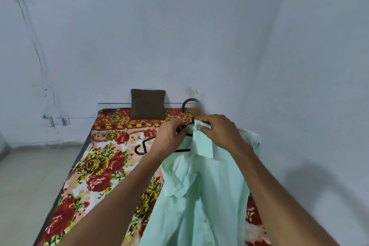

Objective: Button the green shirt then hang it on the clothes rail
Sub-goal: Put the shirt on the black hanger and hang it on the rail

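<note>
A pale green shirt [201, 195] hangs in front of me, held up over the bed, its front facing me with small buttons showing lower down. A black hanger [188, 104] sits inside its neck, the hook rising above my hands. My left hand [169, 136] grips the hanger just left of the collar. My right hand [217, 130] pinches the collar fabric at the top. The shirt's right shoulder drapes behind my right wrist. No clothes rail is in sight.
A bed with a red and yellow floral blanket [103, 166] runs away from me to the wall. A brown cushion [147, 104] leans at its head. A second black hanger [142, 147] lies on the blanket. Pale floor [30, 175] lies to the left, walls behind and right.
</note>
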